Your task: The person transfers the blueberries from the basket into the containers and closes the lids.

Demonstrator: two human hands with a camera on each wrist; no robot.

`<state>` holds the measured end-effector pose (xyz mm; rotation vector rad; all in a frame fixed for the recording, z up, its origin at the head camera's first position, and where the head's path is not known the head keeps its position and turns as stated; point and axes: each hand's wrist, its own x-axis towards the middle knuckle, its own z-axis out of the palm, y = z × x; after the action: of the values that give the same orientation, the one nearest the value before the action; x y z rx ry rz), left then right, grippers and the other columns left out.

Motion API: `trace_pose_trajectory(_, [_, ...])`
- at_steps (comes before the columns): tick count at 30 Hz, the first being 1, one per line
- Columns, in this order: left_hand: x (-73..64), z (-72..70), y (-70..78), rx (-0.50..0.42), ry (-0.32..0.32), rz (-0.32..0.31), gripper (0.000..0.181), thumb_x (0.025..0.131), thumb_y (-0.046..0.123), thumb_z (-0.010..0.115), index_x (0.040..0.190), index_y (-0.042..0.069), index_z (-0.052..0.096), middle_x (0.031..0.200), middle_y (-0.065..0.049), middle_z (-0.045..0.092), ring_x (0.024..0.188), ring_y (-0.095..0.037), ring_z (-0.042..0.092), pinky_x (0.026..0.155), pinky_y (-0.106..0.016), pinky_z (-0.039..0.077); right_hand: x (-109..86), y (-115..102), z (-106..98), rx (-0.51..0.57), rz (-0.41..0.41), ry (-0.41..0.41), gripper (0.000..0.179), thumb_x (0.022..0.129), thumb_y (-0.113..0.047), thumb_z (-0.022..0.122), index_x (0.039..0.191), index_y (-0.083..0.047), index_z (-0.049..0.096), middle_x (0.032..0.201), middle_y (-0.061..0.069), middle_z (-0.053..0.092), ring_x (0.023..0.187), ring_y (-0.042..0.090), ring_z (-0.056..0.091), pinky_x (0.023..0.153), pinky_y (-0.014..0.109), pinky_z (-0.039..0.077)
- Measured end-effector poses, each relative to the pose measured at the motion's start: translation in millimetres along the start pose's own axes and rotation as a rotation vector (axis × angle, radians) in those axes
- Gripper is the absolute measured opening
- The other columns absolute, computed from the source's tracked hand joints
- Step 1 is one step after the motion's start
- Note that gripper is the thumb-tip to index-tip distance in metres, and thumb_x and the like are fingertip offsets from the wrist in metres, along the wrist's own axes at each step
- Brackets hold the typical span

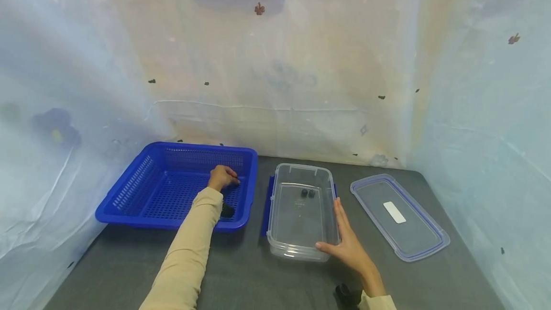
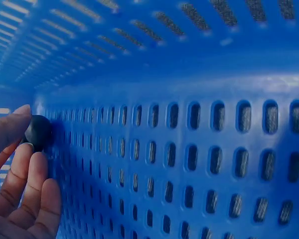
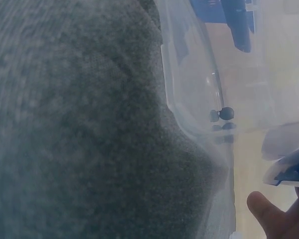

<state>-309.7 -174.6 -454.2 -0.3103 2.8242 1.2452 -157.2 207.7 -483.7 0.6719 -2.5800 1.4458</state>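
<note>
My left hand (image 1: pixel 223 177) reaches into a blue plastic basket (image 1: pixel 133 221), near its right wall. Between thumb and fingertips it pinches a small dark ball (image 2: pixel 38 132), close to the slotted surface. A clear plastic container (image 1: pixel 297 224), lidless and with blue side flaps, stands right of the basket. Inside it, toward the back, lie two small dark balls (image 1: pixel 308 193), side by side. My right hand (image 1: pixel 349 248) touches the container's near right corner, its fingers straight along the side and the thumb (image 3: pixel 265 209) over the front rim.
A clear lid (image 1: pixel 419 231) with a blue seal and a white label (image 1: pixel 394 212) lies on the dark grey table (image 1: pixel 241 271) at the right. Patterned plastic sheeting (image 1: pixel 275 75) surrounds the table at the back and both sides.
</note>
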Motion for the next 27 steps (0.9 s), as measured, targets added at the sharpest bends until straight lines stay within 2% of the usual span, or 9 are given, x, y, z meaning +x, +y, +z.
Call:
trace_pose_trajectory(7, [3.3,4.2,-0.7,0.015,-0.024,0.009,0.022,0.072,0.002,0.083,0.091,-0.002,0.073,0.097,-0.017,0.069,0.103,-0.037,0.057,0.090,-0.047,0.045,0.8,1.1,-0.4,0.010,-0.003,-0.002,0.120,0.071,-0.023,0.085,0.155,-0.004,0.002,0.161,0.008,-0.005,0.142,0.043,0.003,0.102,0.072,0.012])
trace_pose_trajectory(16, [7.2,8.4,-4.4,0.036,-0.002,0.032,0.021,0.069,-0.005,0.082,0.088,-0.004,0.073,0.091,-0.015,0.069,0.099,-0.036,0.059,0.087,-0.045,0.047,1.4,-0.2,-0.1,0.040,0.001,-0.010,0.119,0.073,-0.022,0.084,0.155,-0.004,0.001,0.161,0.007,-0.007,0.143,0.042,0.000,0.103,0.069,0.013])
trace_pose_trajectory(21, [7.9,7.7,-3.5,0.031,-0.011,-0.002,0.020,0.072,-0.001,0.082,0.089,-0.003,0.072,0.095,-0.018,0.067,0.102,-0.038,0.057,0.089,-0.048,0.046,1.4,-1.2,-0.5,0.029,-0.001,-0.007,0.119,0.072,-0.023,0.085,0.155,-0.003,0.001,0.161,0.008,-0.006,0.143,0.041,0.001,0.104,0.068,0.011])
trace_pose_trajectory(27, [9.9,8.3,-7.4,0.032,-0.016,0.000,0.019,0.075,0.006,0.082,0.088,-0.003,0.070,0.092,-0.016,0.067,0.098,-0.037,0.059,0.088,-0.049,0.047,0.4,0.4,0.0,0.029,-0.002,-0.005,0.119,0.072,-0.023,0.085,0.155,-0.004,0.002,0.161,0.007,-0.006,0.143,0.041,0.001,0.103,0.069,0.011])
